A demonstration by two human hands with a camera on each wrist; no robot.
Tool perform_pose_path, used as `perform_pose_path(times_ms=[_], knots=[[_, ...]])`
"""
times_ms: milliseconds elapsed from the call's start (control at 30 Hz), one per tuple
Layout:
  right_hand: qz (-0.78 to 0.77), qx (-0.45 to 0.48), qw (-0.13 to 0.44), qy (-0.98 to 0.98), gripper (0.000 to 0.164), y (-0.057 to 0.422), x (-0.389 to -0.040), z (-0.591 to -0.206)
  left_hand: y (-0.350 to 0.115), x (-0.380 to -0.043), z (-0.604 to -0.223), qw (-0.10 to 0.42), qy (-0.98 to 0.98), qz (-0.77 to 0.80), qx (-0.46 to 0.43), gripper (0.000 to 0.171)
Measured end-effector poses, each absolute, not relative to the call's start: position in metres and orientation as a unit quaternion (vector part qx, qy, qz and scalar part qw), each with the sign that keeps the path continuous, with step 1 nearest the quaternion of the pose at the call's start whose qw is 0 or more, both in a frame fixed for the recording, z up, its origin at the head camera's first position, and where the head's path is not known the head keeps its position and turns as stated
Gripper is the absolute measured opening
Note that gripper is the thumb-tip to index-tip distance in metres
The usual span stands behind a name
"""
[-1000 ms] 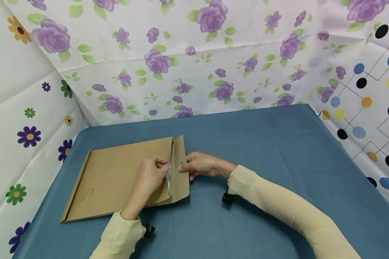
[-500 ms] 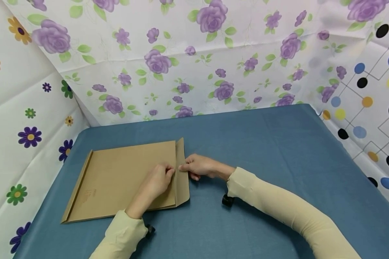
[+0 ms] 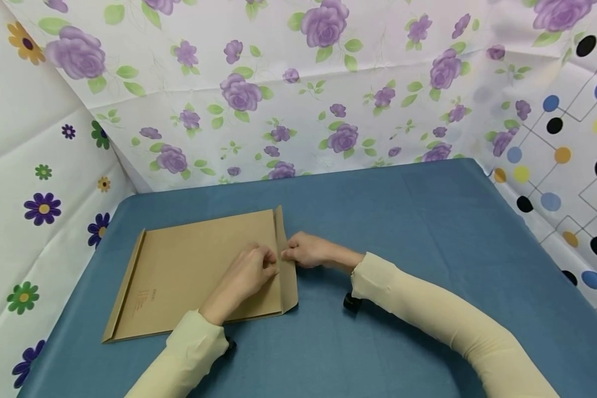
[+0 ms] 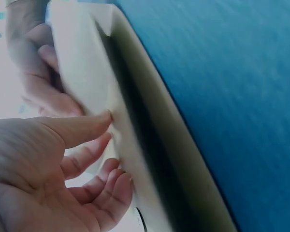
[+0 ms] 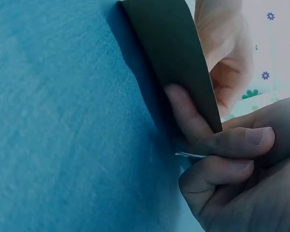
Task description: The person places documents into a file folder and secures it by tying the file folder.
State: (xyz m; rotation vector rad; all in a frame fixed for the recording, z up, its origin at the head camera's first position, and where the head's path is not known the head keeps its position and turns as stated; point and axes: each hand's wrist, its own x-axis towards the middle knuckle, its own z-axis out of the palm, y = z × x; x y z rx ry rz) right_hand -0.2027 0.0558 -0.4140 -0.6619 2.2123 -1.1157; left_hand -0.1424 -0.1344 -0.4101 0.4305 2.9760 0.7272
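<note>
A flat brown cardboard envelope [image 3: 199, 265] lies on the blue tabletop, its narrow flap [image 3: 289, 282] raised along the right side. Curled over the panel's edge beside the opening, my left hand [image 3: 246, 271] pinches that edge between thumb and fingers. The left wrist view looks into the dark gap of the opening [image 4: 140, 135]. My right hand [image 3: 308, 250] grips the flap from the right, thumb on its near face and a finger [image 5: 186, 113] behind it. A short white string end [image 5: 189, 155] sticks out between the right hand's fingers.
The blue cloth-covered table [image 3: 403, 221] extends right of the envelope. A purple-flowered sheet [image 3: 298, 99] hangs behind it, with patterned sheets at both sides. Faint red print [image 3: 141, 298] marks the envelope's lower left. A black wrist device [image 3: 351, 303] sits below the right cuff.
The left hand has moved right along with the panel edge, and the gap showing a pale sheet inside has narrowed from view. The envelope has shifted slightly right; the right hand keeps the flap.
</note>
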Motion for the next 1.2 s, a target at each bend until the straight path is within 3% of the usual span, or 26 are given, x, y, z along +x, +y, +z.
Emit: perform_pose_path(times_ms=[133,333,667,833,1200], knots=[[-0.39,-0.27,0.269,0.838,0.053,0.058,-0.204,-0.409,-0.132,-0.153,-0.41,0.017,0.964,0.218,0.152,0.017],[-0.35,-0.277,0.26,0.856,0.049,0.064,-0.207,-0.401,-0.126,-0.166,-0.405,0.033,0.971,0.178,0.157,0.04],[-0.26,-0.275,0.242,0.893,0.038,0.082,-0.224,-0.39,-0.106,-0.199,-0.419,0.125,0.971,0.132,0.158,0.089],[-0.23,-0.261,0.236,0.908,0.035,0.09,-0.234,-0.387,-0.09,-0.211,-0.421,0.147,0.973,0.104,0.143,0.093],[-0.152,-0.238,0.205,0.937,0.032,0.106,-0.243,-0.372,-0.067,-0.223,-0.41,0.14,0.975,0.078,0.153,0.099]])
